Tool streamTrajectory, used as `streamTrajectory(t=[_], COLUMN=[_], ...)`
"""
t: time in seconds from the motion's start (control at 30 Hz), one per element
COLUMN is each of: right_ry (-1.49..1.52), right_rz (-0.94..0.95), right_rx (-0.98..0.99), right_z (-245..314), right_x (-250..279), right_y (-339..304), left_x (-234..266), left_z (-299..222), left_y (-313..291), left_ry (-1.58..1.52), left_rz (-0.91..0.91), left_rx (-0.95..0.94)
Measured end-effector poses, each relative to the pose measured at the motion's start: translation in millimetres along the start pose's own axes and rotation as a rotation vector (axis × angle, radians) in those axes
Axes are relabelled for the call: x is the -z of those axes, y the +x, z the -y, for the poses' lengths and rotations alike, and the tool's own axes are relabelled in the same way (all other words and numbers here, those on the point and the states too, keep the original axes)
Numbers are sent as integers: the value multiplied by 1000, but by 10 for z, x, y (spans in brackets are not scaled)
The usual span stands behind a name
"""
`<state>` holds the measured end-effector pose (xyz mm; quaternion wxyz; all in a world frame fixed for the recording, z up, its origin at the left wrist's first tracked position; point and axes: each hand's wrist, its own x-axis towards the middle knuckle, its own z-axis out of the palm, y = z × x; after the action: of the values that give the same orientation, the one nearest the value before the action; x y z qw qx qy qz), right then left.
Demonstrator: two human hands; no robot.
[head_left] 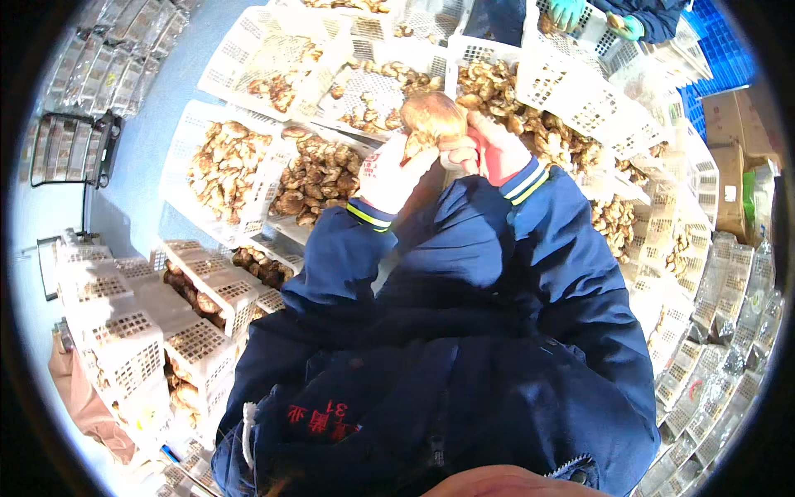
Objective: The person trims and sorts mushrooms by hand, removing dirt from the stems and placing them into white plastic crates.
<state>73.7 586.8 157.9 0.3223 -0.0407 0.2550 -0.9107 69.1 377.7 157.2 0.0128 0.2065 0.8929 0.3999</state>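
A large mushroom (434,114) with a brown cap is held up in front of me, over the baskets. My left hand (391,176), washed out by bright light and showing red marks near the wrist, pinches it from the lower left. My right hand (492,149) has its fingers curled against the mushroom's lower right side. Just left of my hands stands a white basket of dark brown mushrooms (319,178). To the right, another basket holds a heap of mushrooms (551,137).
White perforated baskets surround me, one at the left with paler mushrooms (228,170). Stacked baskets (124,348) stand at the lower left. Across from me a person's teal-gloved hands (567,12) work over a basket. A black-framed cart (79,149) and cardboard boxes (730,182) flank the area.
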Motion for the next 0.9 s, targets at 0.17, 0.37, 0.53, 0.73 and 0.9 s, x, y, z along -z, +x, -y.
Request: streamTrajectory(t=[0.17, 0.37, 0.53, 0.73, 0.9], right_ry=[-362, -556, -443, -1141, -1276], right_rz=[-472, -466, -438, -417, -456], right_rx=[63, 233, 150, 219, 271], right_z=[-139, -249, -182, -294, -327], right_x=[-47, -62, -421, -218, -149], right_y=[50, 319, 391, 554, 556], left_x=[231, 154, 88, 34, -38], left_z=[-64, -133, -16, 252, 431], left_y=[-191, -256, -239, -367, -387], left_ry=[-1206, -1533, -1688, -1401, -1554], left_rz=[9, 77, 405, 298, 108], left_rx=[617, 724, 803, 656, 610])
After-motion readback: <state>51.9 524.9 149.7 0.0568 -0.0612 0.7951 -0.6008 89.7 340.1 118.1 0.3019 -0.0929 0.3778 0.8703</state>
